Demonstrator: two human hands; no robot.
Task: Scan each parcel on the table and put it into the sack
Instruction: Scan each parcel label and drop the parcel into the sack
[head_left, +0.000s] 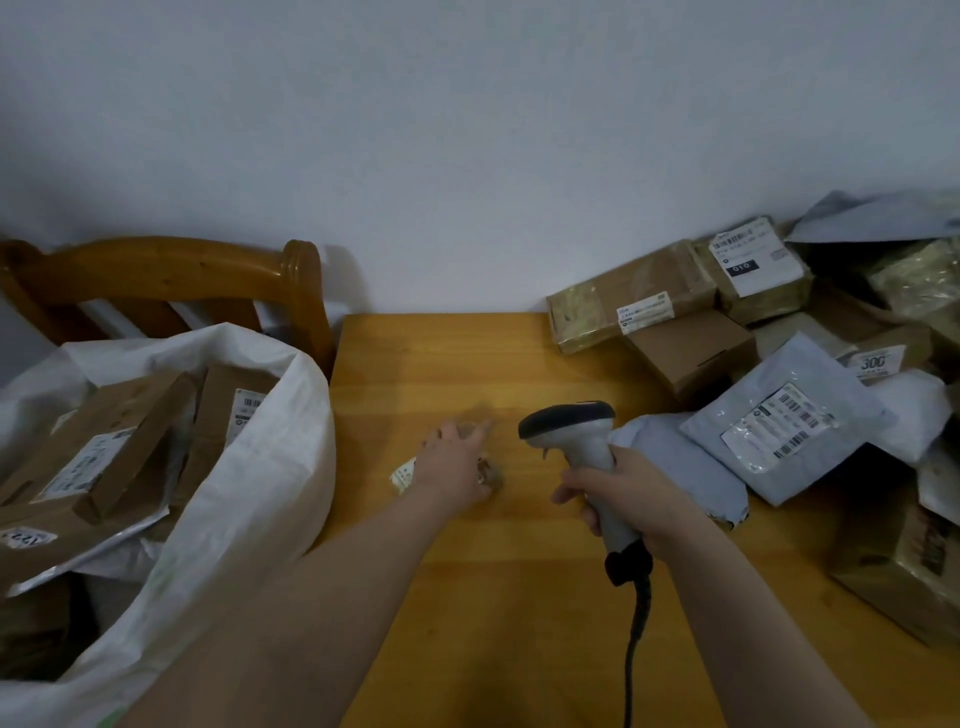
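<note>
Cable (636, 639): black, runs from the butt of the scanner handle down to the bottom edge of the frame, over the counter.
Right hand (618, 493): lower centre-right, fingers wrapped round the handle of a barcode scanner (571, 431). The scanner's dark head is raised above the hand and faces left.
Left hand (457, 462): centre of frame, palm down on a small parcel (402, 475), fingers stretched forward and slightly spread, not closed round it. Motion blur hides finer detail.
Small parcel: on the counter under the left hand. A white label shows at the hand's left, brown wrapping at its right.
Counter (467, 597): yellow-brown wood, bare in the middle, with its far edge against the wall.
Box, lower right (893, 571): brown and taped, at the right edge of the frame.
Sack (249, 467): white woven, left of the frame, just beside the counter's left edge, mouth open. Inside lie cardboard boxes (104, 441) with white labels. One label at far left reads "122".
Grey poly mailers (779, 421): right of the scanner. The top one shows a barcode label and overlaps a second.
Parcel pile, upper right: plain cardboard box (691, 353), with a long taped box (623, 296) behind it. Beside that is a taped box with a label marked "010" (753, 265). A box labelled "300" (878, 358) sits further right.
Chair (171, 280): wooden back, upper left, behind the sack.
Wall (467, 130): plain, pale.
</note>
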